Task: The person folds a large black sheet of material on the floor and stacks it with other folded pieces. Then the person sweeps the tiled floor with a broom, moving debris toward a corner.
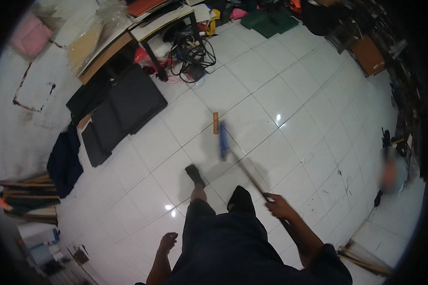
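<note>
My right hand is wrapped round the long handle of a broom. The handle slants up and left across the floor, its upper end running along my right forearm. At its far end the blue head, blurred, rests over the white tiles. Just beyond and left of the head lies a small orange-brown block; whether they touch I cannot tell. Down at my left side hangs my left hand, holding nothing, with fingers loosely bent and slightly apart.
Dark flat panels lean at the left, near a navy cloth and stacked wooden strips. Tangled black cables lie under a table. Green cloth lies far ahead. Another person is at the right. Thin scraps dot the right floor.
</note>
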Demonstrator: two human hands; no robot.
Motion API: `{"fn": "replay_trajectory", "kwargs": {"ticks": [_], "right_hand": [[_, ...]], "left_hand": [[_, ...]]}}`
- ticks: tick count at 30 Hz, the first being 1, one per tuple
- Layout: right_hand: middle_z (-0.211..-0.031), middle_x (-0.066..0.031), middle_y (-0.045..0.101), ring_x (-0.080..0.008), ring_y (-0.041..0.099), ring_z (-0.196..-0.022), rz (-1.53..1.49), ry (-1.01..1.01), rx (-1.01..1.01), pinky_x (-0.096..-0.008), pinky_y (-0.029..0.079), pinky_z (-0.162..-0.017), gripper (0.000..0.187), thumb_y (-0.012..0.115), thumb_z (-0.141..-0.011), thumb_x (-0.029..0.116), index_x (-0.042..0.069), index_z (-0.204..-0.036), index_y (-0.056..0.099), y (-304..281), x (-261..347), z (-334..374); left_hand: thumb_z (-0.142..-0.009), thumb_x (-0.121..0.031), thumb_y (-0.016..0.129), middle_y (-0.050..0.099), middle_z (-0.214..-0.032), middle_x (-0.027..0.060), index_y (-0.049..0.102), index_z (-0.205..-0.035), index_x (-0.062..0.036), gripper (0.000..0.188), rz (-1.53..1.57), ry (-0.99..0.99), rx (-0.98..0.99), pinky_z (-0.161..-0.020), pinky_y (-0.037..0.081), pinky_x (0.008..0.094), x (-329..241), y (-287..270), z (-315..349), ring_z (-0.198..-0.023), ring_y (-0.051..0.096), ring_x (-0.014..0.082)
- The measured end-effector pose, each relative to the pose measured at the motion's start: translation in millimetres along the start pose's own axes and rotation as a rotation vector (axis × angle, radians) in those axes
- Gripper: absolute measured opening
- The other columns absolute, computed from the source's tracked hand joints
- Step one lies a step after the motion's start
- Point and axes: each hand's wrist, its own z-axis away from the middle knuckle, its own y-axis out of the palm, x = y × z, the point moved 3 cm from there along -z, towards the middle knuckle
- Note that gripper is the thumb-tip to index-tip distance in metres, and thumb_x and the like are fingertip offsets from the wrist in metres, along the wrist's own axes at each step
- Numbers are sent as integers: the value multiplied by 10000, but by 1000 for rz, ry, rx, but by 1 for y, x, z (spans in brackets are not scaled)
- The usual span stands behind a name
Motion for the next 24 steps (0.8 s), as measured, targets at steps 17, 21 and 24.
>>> {"fn": "replay_trajectory", "kwargs": {"ticks": [17, 21, 24], "right_hand": [[-950, -170, 632, -347, 592, -893, 491, -359, -174, -451, 478, -801, 252, 586, -760, 234, 32, -899, 644, 147, 133, -312], [-818, -117, 650, -298, 611, -711, 628, 86, -452, -426, 512, -690, 196, 614, -735, 255, 82, -817, 654, -51, 46, -253], [-656, -174, 613, -322, 630, -589, 424, 178, -791, -416, 526, -572, 216, 604, -742, 189, -12, -819, 613, -110, 33, -189]], "left_hand": [[-891, -294, 540, 587, -917, 27, 565, -1105, -58, 319, 120, 331, -192, -606, 426, 247, -174, -249, -43, -753, 551, 116], [-860, -317, 571, 604, -953, 71, 547, -1144, -48, 392, 14, 45, -110, -617, 455, 303, -112, -216, -71, -777, 583, 168], [-847, -343, 572, 601, -986, 98, 526, -1164, -54, 432, 11, -3, -58, -661, 467, 354, -85, -189, -66, -809, 590, 207]]}}
